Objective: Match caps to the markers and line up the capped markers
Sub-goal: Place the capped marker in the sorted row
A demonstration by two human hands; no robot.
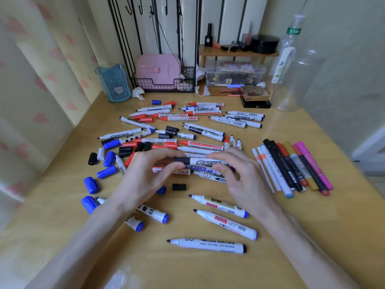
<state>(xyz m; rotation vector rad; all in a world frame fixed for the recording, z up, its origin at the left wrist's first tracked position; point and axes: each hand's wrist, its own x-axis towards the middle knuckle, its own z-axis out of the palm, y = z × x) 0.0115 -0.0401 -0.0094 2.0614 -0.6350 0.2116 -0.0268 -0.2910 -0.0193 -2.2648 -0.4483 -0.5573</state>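
Left hand: we have the left hand [150,172] over the middle of the worktop [208,272], thumb and fingertips pinching the black cap [181,160].
Right hand: the right hand [245,180] is curled round the marker [208,162], gripping its white barrel from the right.
Marker: it lies level between our hands, above the pile, tip end to the left.
Black cap: it sits at the marker's left end, against the barrel; we cannot tell whether it is pushed fully home.
Pile: loose markers [187,130] in red, black and blue sprawl from the middle towards the far edge, most of them uncapped.
Row: near the right edge we see capped pens [291,167] lying side by side, touching.
Blue caps: several blue caps [91,185] are scattered towards the left edge.
Spare cap: one spare cap [179,187], black, lies just below our hands.
Front markers: three uncapped markers [226,224] lie towards the front edge, tips pointing left.
Far edge: a blue cup [113,84] at the far left corner, a wire rack [162,80] beside it, a clear bottle [289,65] at the far right corner.
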